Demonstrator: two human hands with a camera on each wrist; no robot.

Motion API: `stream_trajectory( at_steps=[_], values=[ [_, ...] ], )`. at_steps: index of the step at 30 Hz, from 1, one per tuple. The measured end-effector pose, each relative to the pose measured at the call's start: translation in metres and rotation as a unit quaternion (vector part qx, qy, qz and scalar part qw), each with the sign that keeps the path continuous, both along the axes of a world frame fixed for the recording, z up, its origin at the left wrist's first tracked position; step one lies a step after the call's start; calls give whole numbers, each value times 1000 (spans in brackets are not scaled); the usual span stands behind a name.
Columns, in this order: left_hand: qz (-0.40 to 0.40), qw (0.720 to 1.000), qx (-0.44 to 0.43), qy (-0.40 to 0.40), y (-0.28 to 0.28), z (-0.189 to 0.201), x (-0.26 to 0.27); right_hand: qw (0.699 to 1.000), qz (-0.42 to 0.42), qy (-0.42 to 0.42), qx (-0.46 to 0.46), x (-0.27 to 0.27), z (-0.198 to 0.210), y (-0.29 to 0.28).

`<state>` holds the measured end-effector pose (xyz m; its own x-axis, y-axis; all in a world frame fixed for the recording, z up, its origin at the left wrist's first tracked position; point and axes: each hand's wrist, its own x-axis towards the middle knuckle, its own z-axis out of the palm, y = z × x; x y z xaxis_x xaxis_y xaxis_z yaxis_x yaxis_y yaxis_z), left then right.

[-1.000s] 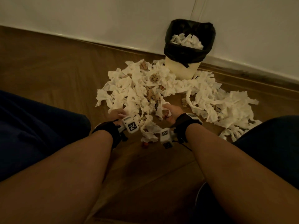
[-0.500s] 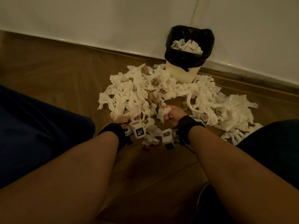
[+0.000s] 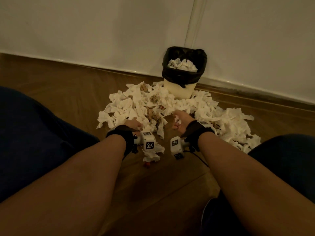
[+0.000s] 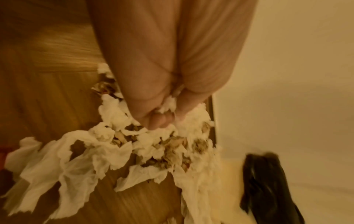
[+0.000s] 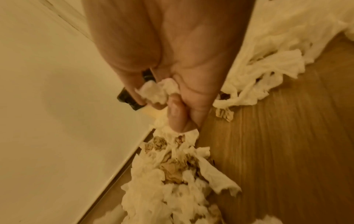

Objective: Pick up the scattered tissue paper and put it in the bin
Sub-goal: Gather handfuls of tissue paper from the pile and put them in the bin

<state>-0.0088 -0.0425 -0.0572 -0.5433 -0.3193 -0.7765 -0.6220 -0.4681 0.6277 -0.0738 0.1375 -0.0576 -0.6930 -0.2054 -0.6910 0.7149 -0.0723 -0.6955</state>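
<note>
A wide heap of white and brownish tissue paper point(image 3: 150, 106) lies on the wooden floor in front of a cream bin point(image 3: 180, 91) lined with a black bag point(image 3: 185, 77), which holds tissue near its rim. My left hand point(image 3: 134, 126) is at the heap's near left edge, fingers curled round a wad of tissue point(image 4: 168, 104). My right hand point(image 3: 178, 120) is near the heap's middle, gripping a crumpled tissue point(image 5: 157, 92) in its fist. In the right wrist view the bin point(image 5: 132, 100) shows just past the fingers.
A white wall point(image 3: 102, 31) with a skirting line runs behind the bin. More tissue point(image 3: 233, 126) spreads to the right of the bin. My dark-clad knees point(image 3: 34, 133) flank the work area. A small red scrap point(image 3: 147, 165) lies by loose tissue under the left wrist.
The head view has tilted up, so the heap and bin sit lower in frame. Both hands stay clenched in the tissue; the right hand has shifted a little to the right.
</note>
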Motion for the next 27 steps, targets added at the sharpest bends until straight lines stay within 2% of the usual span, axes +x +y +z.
stream_trajectory(
  at_steps=[6,10,12,14,17,20,24,25,27],
  values=[
    [-29,986,95,132,45,29,-22,993,4,86,81,-23,52,17],
    [-107,977,51,178,73,53,-46,985,-8,166,49,-36,89,36],
    [-121,973,-10,198,78,62,-65,981,0,191,29,-44,103,48],
    [-141,963,-93,208,76,75,-83,972,-8,231,49,-54,115,60],
    [-202,928,-223,219,70,96,-110,943,-13,303,138,-71,130,80],
    [-254,865,-362,237,66,114,-134,917,-38,333,218,-89,137,97],
    [-278,796,-474,253,65,132,-161,915,-93,335,202,-104,126,102],
    [-275,785,-488,263,65,134,-167,916,-107,332,198,-106,122,99],
    [-257,781,-490,290,63,134,-179,915,-129,326,200,-114,114,93]
  ],
)
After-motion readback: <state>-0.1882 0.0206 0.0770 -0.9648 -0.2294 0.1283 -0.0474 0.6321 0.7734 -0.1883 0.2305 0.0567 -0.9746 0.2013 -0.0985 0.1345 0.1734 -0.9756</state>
